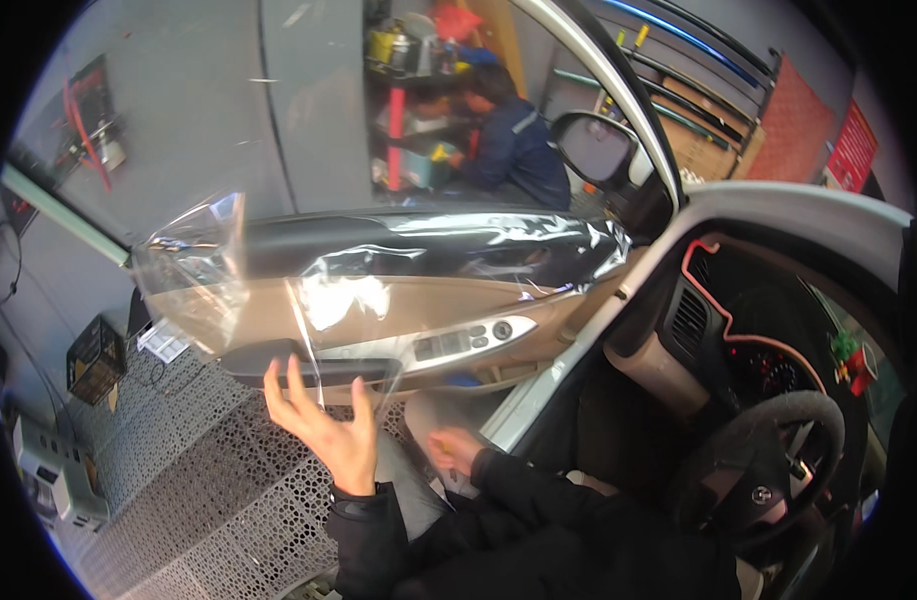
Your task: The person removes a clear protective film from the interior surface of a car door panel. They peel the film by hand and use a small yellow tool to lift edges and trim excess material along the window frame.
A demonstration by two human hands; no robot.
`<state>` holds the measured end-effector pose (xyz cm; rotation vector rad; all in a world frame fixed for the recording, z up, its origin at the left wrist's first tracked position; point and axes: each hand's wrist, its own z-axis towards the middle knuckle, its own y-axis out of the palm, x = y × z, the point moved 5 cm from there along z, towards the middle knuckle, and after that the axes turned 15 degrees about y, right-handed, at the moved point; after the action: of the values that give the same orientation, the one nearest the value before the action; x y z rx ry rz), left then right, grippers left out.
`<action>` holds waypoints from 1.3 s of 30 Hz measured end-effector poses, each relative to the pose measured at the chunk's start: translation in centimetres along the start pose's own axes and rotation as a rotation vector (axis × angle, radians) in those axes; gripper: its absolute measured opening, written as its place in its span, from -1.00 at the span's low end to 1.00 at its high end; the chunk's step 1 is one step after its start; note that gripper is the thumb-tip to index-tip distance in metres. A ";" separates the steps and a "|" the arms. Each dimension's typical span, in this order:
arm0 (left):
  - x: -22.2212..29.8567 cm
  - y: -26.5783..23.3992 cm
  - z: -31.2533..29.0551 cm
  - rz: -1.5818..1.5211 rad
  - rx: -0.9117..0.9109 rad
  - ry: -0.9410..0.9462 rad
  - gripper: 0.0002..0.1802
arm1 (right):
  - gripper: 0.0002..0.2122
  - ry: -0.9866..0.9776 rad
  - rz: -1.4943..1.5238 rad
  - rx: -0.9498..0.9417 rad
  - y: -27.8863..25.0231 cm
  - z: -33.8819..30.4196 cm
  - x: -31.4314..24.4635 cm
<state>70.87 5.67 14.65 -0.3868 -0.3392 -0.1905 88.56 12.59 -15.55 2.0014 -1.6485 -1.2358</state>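
An opened car door's inner panel [448, 290], black above and beige below, stretches across the middle. Clear plastic film [203, 270] covers its upper part, wrinkled and shiny, and hangs loose at the left end. My left hand [328, 432] is raised before the dark armrest [268, 362], open with fingers spread, close to the film's lower edge; whether they touch it I cannot tell. Over my lap, my right hand [455, 450] is closed, and what it may hold is hidden. The window switch panel [468, 342] lies just beyond it.
At right are the steering wheel [768, 465] and dashboard. The side mirror [595, 147] stands past the door. Beyond the window a person in dark blue [523, 150] crouches by a shelf. A black crate [96, 360] sits on the perforated grey floor mat [178, 450] at left.
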 end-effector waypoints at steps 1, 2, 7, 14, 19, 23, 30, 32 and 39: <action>1.3 1.0 1.0 0.019 -0.028 0.100 -0.11 | -0.81 0.004 0.007 -0.004 -0.2 0.2 0.1; 2.8 2.7 1.8 -0.070 -0.099 0.179 -0.09 | -0.81 -0.001 0.016 -0.016 -0.3 0.4 0.2; 9.1 13.6 5.0 -0.105 -0.396 0.506 0.14 | -0.80 -0.011 0.055 -0.011 -0.7 1.0 0.5; 12.1 23.0 6.1 0.044 -0.446 0.820 0.18 | -0.80 -0.043 0.040 -0.005 -0.6 0.7 0.3; 11.2 22.9 7.1 0.203 -0.304 1.052 -0.22 | -0.80 -0.043 0.091 -0.060 -0.2 0.5 0.3; 12.3 22.3 9.6 -0.116 -0.189 1.017 -0.51 | -0.79 -0.033 0.078 -0.050 -0.1 0.5 0.2; 15.5 23.4 13.2 -0.147 -0.163 0.926 -0.85 | -0.80 -0.016 0.078 -0.042 -0.4 1.0 0.6; 15.8 24.3 14.1 -0.180 -0.224 0.876 -0.74 | -0.79 -0.021 0.060 -0.048 -0.7 1.4 0.7; 14.1 26.2 13.0 -0.152 -0.354 0.901 -0.71 | -0.78 -0.026 0.053 -0.025 -0.9 1.7 1.1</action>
<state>86.66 33.07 22.27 -0.5819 0.5637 -0.5501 87.89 12.35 -17.65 1.9223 -1.6781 -1.2623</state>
